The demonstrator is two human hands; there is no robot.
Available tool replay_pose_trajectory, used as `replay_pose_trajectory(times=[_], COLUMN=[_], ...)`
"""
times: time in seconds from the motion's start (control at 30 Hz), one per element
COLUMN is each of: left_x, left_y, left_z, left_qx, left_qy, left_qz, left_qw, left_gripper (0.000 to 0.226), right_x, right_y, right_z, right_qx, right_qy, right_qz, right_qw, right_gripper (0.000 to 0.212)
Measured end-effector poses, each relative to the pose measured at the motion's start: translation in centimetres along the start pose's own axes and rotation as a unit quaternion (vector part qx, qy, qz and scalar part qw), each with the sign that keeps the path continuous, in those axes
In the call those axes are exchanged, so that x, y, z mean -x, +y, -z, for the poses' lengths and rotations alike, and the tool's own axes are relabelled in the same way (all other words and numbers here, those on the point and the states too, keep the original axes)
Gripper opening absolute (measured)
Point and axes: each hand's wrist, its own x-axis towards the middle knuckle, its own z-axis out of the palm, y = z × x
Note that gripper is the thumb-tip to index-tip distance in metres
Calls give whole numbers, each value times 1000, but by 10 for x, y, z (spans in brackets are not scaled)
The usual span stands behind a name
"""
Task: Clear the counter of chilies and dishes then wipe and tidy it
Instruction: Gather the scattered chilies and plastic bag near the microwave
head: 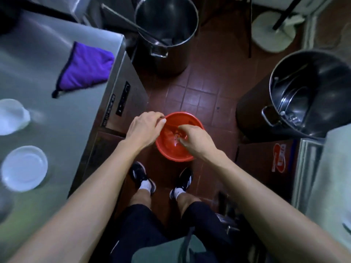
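Left hand (145, 128): fingers and thumb curled over the left rim of the red bowl (178, 150), pinching it and holding the bowl up over the floor, in front of the person's feet. Right hand (191, 137): reaches into the bowl from the right, fingers bent downward toward the bottom. Whether they pinch anything I cannot tell — motion blur covers the fingertips. Small reddish bits (177, 134) lie at the bottom of the bowl near those fingers, too blurred to identify with certainty; possibly chili pieces.

Bowl position: clear of the counter, just to the right of the steel counter's front edge, above the brown tiled floor (205, 92).

Steel counter (47, 118), on the left of the view: a purple cloth (85, 68) with a dark border lies near the counter's far right corner, partly folded. A white plate (24, 168) sits nearer the person, toward the left edge. A second white dish (12, 116) sits beyond it — only partly in view, shape unclear. The two dishes are apart from each other and well apart from the cloth.

Floor: a large steel stockpot (167, 21) stands beyond the bowl, a long rod leaning in it. A second stockpot (311, 95) stands at the right, holding metal items. Black-and-white shoes (142, 177) below the bowl.
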Motion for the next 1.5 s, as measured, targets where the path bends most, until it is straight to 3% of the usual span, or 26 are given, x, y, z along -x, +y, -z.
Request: replay_pose_trajectory(times=[0.47, 1.07, 1.5], left_x=[137, 442, 654], left_y=[-65, -172, -207], left_z=[89, 97, 65], left_qx=[23, 36, 62], left_qy=[151, 293, 391], left_qz=[127, 252, 358], left_qw=[980, 922, 846], left_gripper=[38, 38, 36], right_x=[-3, 147, 286], right_y=[-163, -387, -504], right_z=[46, -69, -166], right_qx=[74, 118, 116], right_qy=[16, -33, -60], right_qz=[166, 358, 470], right_qw=[983, 926, 873], right_gripper=[48, 48, 45])
